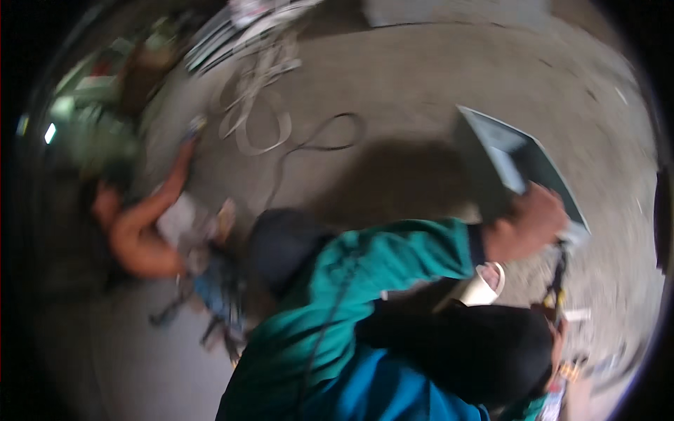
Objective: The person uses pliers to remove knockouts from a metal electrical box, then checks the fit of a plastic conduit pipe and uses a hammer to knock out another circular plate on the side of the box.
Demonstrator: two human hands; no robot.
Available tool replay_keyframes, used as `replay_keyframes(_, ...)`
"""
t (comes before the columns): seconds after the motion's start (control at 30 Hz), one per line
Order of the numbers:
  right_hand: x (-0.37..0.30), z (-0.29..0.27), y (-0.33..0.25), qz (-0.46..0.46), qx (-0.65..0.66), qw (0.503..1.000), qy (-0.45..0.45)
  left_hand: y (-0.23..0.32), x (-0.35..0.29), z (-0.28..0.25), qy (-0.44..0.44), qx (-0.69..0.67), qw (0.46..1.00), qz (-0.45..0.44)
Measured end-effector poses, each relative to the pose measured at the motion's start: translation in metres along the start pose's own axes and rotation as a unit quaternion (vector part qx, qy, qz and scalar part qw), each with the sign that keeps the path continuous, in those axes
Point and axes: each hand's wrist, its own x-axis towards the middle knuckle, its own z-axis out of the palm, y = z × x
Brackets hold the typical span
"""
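- Left hand curls closed around the edge of a grey sheet-metal box.
- Right hand, mostly hidden, grips a black-and-yellow hand tool.

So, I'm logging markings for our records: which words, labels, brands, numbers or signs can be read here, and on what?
None can be read.
Grey metal box in the left hand: no legible marking.
Black-and-yellow tool: too blurred to read.
Red-and-white item at lower right: too small and blurred to tell.
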Motion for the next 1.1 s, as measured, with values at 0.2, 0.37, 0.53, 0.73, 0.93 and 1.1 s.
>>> replay_keyframes(0.2, 0.024, 0.032, 0.011, -0.020, -0.051, 0.996, -0.070, -0.004, -0.043, 0.039, 0.250, 0.082, 0.964, -0.027)
replay_keyframes(0.37, 0.027, 0.028, -0.005, -0.060, -0.055, 0.994, -0.069, 0.002, -0.010, 0.043, 0.393, 0.029, 0.919, 0.002)
replay_keyframes(0.53, 0.009, 0.032, -0.023, -0.052, -0.029, 0.996, -0.068, -0.014, 0.020, 0.011, 0.039, -0.020, 0.995, -0.089)
replay_keyframes(0.73, 0.023, 0.056, -0.041, 0.019, -0.068, 0.988, -0.134, -0.058, -0.023, -0.041, 0.048, -0.049, 0.992, -0.108)
replay_keyframes(0.93, 0.004, 0.041, -0.024, -0.008, -0.059, 0.994, -0.093, -0.032, -0.006, -0.043, 0.021, -0.041, 0.994, -0.097)
replay_keyframes(1.1, 0.012, 0.055, -0.026, -0.022, -0.071, 0.992, -0.105, -0.039, -0.015, -0.047, 0.019, -0.025, 0.994, -0.103)
